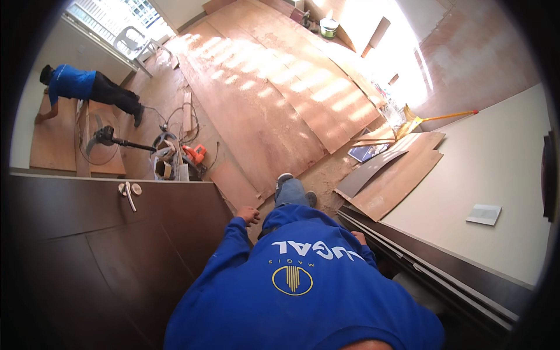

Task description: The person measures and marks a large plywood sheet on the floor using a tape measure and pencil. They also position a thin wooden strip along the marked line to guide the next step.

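Note:
My left hand (pixel 249 216) hangs beside my hip in a blue sleeve, near the edge of the dark brown door (pixel 116 233). Its fingers are loosely bent and apart, and nothing shows in them. Only a small part of my right hand (pixel 359 237) appears past my other sleeve, close to the dark door frame (pixel 402 251); its fingers are hidden. Below me, my shoes stand on the dusty floor at the near end of large wooden sheets (pixel 262 105).
A co-worker (pixel 87 84) in blue bends over wooden boards at the left, near a pedestal fan (pixel 105 137). An orange power tool (pixel 196 153) and cables lie beyond the door. Loose panels (pixel 396 175) lean at the right wall by a yellow broom (pixel 411 122).

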A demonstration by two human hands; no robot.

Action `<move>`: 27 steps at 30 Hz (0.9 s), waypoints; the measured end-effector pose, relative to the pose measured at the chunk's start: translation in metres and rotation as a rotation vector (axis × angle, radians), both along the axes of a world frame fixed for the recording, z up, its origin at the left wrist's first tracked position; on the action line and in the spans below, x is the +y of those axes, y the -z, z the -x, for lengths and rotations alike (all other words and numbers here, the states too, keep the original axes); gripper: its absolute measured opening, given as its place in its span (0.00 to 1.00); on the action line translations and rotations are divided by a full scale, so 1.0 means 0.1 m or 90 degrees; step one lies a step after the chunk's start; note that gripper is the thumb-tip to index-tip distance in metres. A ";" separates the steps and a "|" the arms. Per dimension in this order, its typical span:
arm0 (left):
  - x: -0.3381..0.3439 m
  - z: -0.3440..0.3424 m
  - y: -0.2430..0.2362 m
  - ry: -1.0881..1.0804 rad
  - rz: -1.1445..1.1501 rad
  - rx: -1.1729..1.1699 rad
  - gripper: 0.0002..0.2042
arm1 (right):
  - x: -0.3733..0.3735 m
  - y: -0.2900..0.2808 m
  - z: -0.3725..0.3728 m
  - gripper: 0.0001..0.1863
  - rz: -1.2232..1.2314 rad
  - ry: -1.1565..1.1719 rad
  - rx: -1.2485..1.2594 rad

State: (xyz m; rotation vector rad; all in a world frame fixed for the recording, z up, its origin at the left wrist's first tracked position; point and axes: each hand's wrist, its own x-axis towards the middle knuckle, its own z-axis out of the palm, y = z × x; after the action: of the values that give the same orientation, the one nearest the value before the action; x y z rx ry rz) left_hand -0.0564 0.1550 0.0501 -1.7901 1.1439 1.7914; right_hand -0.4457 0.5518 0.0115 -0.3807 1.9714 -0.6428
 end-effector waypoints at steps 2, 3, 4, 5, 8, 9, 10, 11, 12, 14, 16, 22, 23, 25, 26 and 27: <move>0.03 -0.09 -0.01 -0.028 0.006 -0.004 0.12 | -0.07 -0.05 -0.01 0.13 -0.041 0.004 -0.002; 0.06 -0.14 -0.02 -0.052 -0.002 0.016 0.12 | -0.12 -0.07 -0.02 0.12 -0.010 -0.010 -0.013; 0.08 -0.20 -0.02 -0.076 -0.009 0.028 0.12 | -0.17 -0.11 -0.02 0.12 -0.011 -0.012 -0.016; 0.11 -0.25 -0.04 -0.099 -0.012 0.041 0.12 | -0.23 -0.14 -0.02 0.11 -0.033 -0.002 -0.026; 0.23 -0.45 -0.10 -0.134 0.017 0.036 0.11 | -0.43 -0.24 0.02 0.09 -0.061 0.002 -0.077; 0.28 -0.54 -0.12 -0.114 0.036 0.025 0.11 | -0.51 -0.27 0.03 0.08 -0.095 0.005 -0.094; 0.32 -0.62 -0.13 -0.095 0.060 0.017 0.10 | -0.59 -0.30 0.05 0.08 -0.081 -0.008 -0.090; 0.36 -0.72 -0.12 -0.079 0.085 0.009 0.10 | -0.67 -0.32 0.08 0.08 -0.104 -0.010 -0.090; 0.40 -0.83 -0.10 -0.027 0.124 0.039 0.09 | -0.75 -0.35 0.08 0.08 -0.129 -0.011 -0.092; 0.48 -1.05 -0.03 0.045 0.196 0.092 0.09 | -0.93 -0.36 0.08 0.08 -0.124 -0.033 -0.116; 0.53 -1.23 0.05 0.007 0.212 0.100 0.09 | -1.14 -0.36 0.07 0.08 -0.126 -0.028 -0.135; 0.40 -1.63 0.06 -0.215 0.077 0.041 0.10 | -1.83 -0.36 -0.14 0.08 -0.200 -0.065 -0.146; 0.32 -1.71 0.03 -0.221 0.070 0.026 0.10 | -1.94 -0.38 -0.22 0.08 -0.205 -0.056 -0.147; 0.13 -1.85 0.04 -0.234 0.090 0.048 0.10 | -2.23 -0.43 -0.39 0.08 -0.222 -0.046 -0.142; 0.00 -1.91 0.08 -0.209 0.098 0.033 0.10 | -2.39 -0.46 -0.50 0.08 -0.190 -0.058 -0.144; -0.12 -1.97 0.14 -0.182 0.105 0.018 0.10 | -2.52 -0.51 -0.61 0.07 -0.183 -0.054 -0.144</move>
State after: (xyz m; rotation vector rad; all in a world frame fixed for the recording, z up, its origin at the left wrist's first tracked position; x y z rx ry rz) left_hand 0.1411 0.1429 0.0363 -2.1222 1.1216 1.9314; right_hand -0.3847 0.3001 0.0626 -0.2041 1.7882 -0.3253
